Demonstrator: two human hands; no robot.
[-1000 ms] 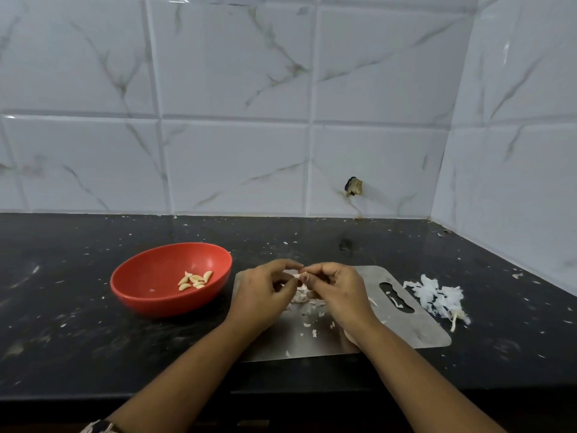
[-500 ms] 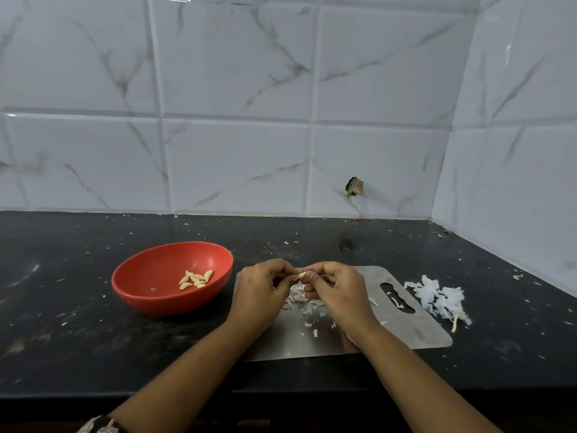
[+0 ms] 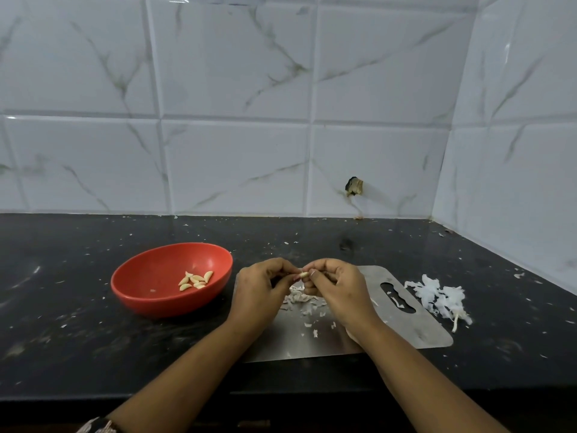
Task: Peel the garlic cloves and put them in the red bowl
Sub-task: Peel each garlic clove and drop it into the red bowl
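I see a garlic clove (image 3: pixel 304 274) pinched between my left hand (image 3: pixel 260 295) and right hand (image 3: pixel 338 292), above the steel board (image 3: pixel 415 326) near the surface's front edge. Peeled cloves (image 3: pixel 195 280) lie in the red bowl (image 3: pixel 146 295) left of it; a peel heap (image 3: pixel 440 296) sits right.

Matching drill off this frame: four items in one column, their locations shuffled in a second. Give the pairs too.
Things
1. peeled pale-yellow garlic cloves
2. single small garlic clove
3. pile of white papery garlic skins
4. flat steel cutting board

Places
A. on the black countertop, right of the board
B. pinched between the left hand and right hand
C. inside the red bowl
D. flat on the countertop, beneath both hands

Pairs: 1-C, 2-B, 3-A, 4-D
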